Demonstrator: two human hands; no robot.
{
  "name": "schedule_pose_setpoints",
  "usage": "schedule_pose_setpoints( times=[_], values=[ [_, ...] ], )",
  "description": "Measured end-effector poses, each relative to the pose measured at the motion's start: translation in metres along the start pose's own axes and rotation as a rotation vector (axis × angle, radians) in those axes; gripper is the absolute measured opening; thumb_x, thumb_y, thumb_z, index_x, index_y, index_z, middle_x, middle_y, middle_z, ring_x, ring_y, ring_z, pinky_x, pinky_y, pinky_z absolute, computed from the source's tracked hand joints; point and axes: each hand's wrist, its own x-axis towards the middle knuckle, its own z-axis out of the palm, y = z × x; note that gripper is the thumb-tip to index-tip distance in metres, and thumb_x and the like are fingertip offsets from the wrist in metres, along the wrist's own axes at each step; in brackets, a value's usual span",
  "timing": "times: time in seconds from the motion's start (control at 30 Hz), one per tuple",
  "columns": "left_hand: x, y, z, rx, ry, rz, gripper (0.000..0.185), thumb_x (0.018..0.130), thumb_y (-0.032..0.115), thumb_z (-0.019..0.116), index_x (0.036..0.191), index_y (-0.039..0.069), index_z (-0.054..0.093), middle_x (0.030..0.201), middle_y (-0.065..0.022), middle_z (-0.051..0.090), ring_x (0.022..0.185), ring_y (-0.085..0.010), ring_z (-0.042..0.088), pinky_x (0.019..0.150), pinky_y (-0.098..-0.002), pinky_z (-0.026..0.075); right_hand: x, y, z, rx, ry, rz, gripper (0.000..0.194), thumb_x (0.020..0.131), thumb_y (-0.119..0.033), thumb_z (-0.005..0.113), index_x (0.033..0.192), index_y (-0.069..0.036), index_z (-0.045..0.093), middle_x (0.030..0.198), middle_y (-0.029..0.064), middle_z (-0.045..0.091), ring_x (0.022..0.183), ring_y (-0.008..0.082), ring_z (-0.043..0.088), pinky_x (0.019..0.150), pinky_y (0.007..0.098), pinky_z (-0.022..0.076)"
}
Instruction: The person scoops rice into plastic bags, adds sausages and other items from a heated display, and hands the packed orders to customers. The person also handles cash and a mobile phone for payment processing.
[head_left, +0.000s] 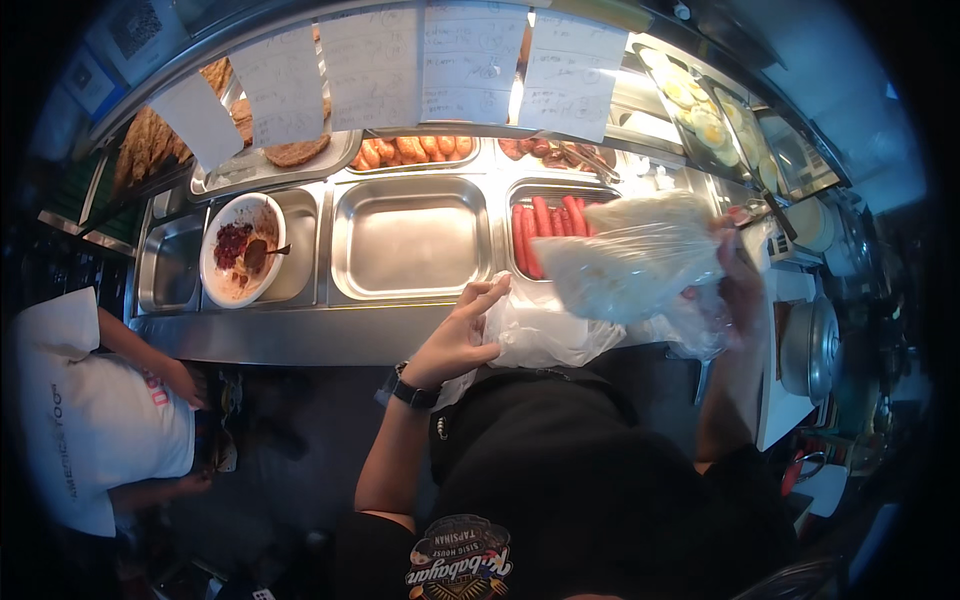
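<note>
My left hand, with a dark watch on its wrist, has its fingertips at the mouth of a thin white plastic bag. That bag lies at the counter's front edge, against my body. On the right, my right hand grips filled clear plastic bags, blurred, with pale contents I cannot identify. They hang over the white bag and hide part of a steel tray of red sausages. Left of that tray sits a bare steel pan.
A white bowl with dark red food and a spoon stands left. Behind are browned sausages, meat with tongs and fried eggs. Handwritten papers hang above. A lidded pot stands right; another person stands left.
</note>
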Motion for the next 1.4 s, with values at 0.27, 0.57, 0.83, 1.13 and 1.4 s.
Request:
schedule_pose_setpoints(
  times=[0.27,0.57,0.83,1.13,1.4],
  values=[
    [-0.020,-0.001,-0.012,0.010,0.097,0.021,0.086,0.072,-0.001,0.067,0.150,0.003,0.032,0.132,-0.0098,0.036,0.089,-0.0143,0.053,0.077,-0.0278,0.049,-0.033,0.091,0.020,0.137,-0.075,0.254,0.018,0.098,-0.023,0.058,0.107,-0.008,0.054,0.100,0.0047,0.059,0.085,0.0169,0.064,0.066,0.0338,0.0593],
    [-0.003,0.065,0.024,0.277,-0.140,-0.083,0.063,0.074,0.001,0.058,0.136,0.012,0.057,0.104,-0.0084,0.058,0.090,-0.0180,0.056,0.083,-0.0271,0.047,-0.056,0.108,0.012,-0.354,0.287,0.242,0.021,0.099,-0.022,0.056,0.096,0.000,0.056,0.111,0.0125,0.038,0.086,0.0187,0.057,0.057,0.0284,0.0587],
    [0.016,0.083,0.024,-0.388,-0.167,-0.173,0.042,0.083,-0.003,0.055,0.124,0.002,0.063,0.094,-0.0061,0.065,0.089,-0.0105,0.058,0.082,-0.0252,0.046,-0.021,0.194,0.027,-0.179,0.195,0.218,0.018,0.098,-0.023,0.057,0.103,-0.005,0.057,0.099,0.0115,0.056,0.084,0.0156,0.060,0.065,0.0300,0.0527],
    [0.024,0.096,0.007,0.018,-0.075,-0.124,0.059,0.082,-0.003,0.064,0.138,0.011,0.053,0.108,-0.0020,0.058,0.081,-0.0060,0.053,0.075,-0.0220,0.046,-0.012,0.169,0.024,-0.648,0.092,0.028,0.042,0.077,-0.021,0.071,0.115,-0.008,0.059,0.112,0.0212,0.054,0.105,0.0330,0.058,0.092,0.0398,0.0470],
    [0.028,0.092,-0.005,-0.082,-0.069,-0.143,0.062,0.084,0.003,0.067,0.143,0.009,0.048,0.113,-0.0054,0.062,0.081,-0.0067,0.055,0.075,-0.0229,0.047,-0.019,0.157,0.020,-1.442,-0.271,0.101,0.057,0.085,-0.022,0.060,0.140,-0.022,0.043,0.133,0.0222,0.047,0.122,0.0429,0.048,0.101,0.0481,0.0417]
  ],
)
